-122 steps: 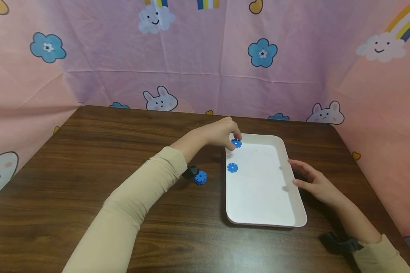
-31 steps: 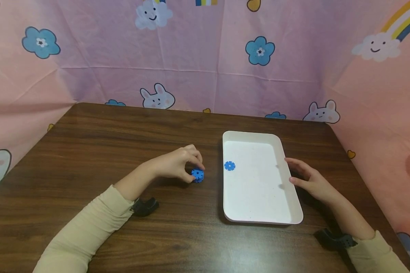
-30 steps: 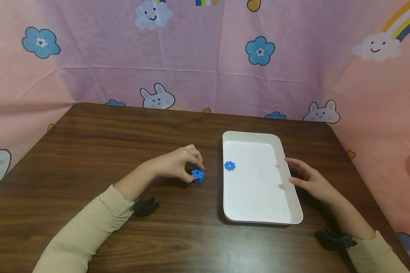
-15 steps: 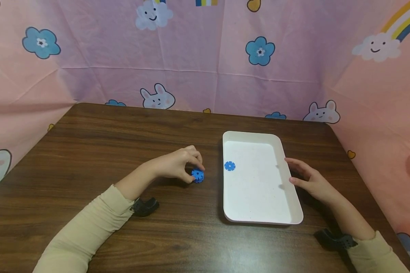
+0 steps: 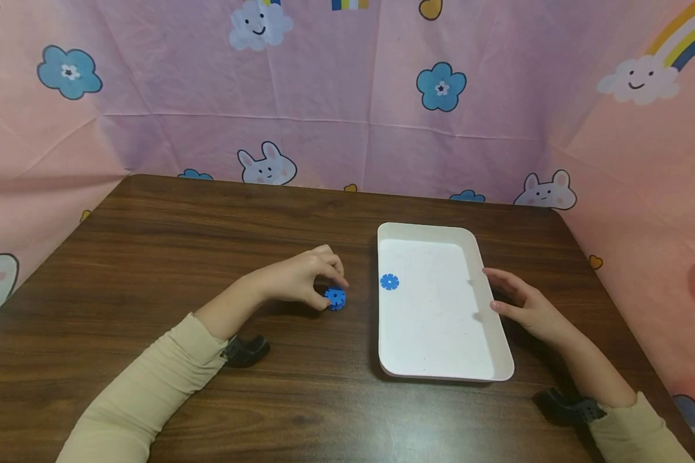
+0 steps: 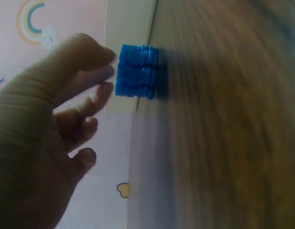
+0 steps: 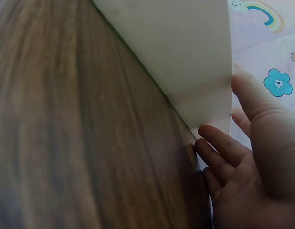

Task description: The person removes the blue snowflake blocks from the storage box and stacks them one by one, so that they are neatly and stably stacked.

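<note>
In the head view, my left hand is low over the table, its thumb and forefinger around the top of a small stack of blue snowflake discs. From the left wrist view, the fingertips are just above the stack, with no clear pinch on it; whether they touch is hard to tell. A single blue snowflake disc lies flat inside the white tray, near its left wall. My right hand rests its fingertips against the tray's right wall, fingers loosely extended. The right wrist view has them beside that wall.
The dark wooden table reaches back to a pink and lilac patterned cloth, which also hangs along both sides. Black bands are worn on both wrists. The tray stands right of the stack.
Since the oldest frame, the left hand has moved from the tray's far left corner to the stack, and the disc there is gone. Lately its forefinger lifts slightly. The right hand stays put.
</note>
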Available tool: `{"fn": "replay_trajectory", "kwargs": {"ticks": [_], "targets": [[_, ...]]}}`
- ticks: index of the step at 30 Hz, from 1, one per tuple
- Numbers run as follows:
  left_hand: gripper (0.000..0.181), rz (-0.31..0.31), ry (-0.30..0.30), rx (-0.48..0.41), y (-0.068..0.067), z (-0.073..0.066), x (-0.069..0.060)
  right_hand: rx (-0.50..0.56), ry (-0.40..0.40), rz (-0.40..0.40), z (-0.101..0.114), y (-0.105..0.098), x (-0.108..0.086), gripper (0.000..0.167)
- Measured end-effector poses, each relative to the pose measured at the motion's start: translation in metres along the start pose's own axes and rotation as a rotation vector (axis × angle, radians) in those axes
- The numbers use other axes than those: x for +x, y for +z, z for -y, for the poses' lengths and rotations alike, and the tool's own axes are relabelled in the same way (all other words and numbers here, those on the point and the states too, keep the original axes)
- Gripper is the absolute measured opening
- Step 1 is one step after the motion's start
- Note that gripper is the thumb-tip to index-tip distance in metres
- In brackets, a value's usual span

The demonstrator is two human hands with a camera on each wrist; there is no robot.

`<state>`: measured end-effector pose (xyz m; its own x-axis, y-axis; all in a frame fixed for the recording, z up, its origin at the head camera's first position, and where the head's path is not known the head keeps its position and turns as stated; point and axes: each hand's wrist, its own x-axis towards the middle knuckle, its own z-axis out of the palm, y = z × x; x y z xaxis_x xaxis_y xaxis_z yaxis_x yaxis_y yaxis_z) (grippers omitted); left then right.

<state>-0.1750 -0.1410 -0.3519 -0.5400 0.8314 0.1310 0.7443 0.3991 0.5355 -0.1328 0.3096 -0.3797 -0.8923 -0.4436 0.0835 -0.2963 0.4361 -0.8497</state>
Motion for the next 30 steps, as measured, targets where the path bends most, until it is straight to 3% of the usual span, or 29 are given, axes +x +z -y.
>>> {"fn": "replay_trajectory", "kwargs": {"ticks": [7,15,30], "targets": [[0.034,-0.046,0.015,0.015,-0.007,-0.008,0.008,0.001,0.015,0.002,0.001,0.0,0.0,0.057],[0.036,-0.084,0.037,0.027,-0.017,-0.017,0.034,0.002,0.011,-0.001,0.001,0.0,0.0,0.057],[0.043,0.105,0.022,0.002,-0.019,-0.018,0.094,-0.011,0.02,-0.001,0.0,0.0,-0.001,0.058]]}}
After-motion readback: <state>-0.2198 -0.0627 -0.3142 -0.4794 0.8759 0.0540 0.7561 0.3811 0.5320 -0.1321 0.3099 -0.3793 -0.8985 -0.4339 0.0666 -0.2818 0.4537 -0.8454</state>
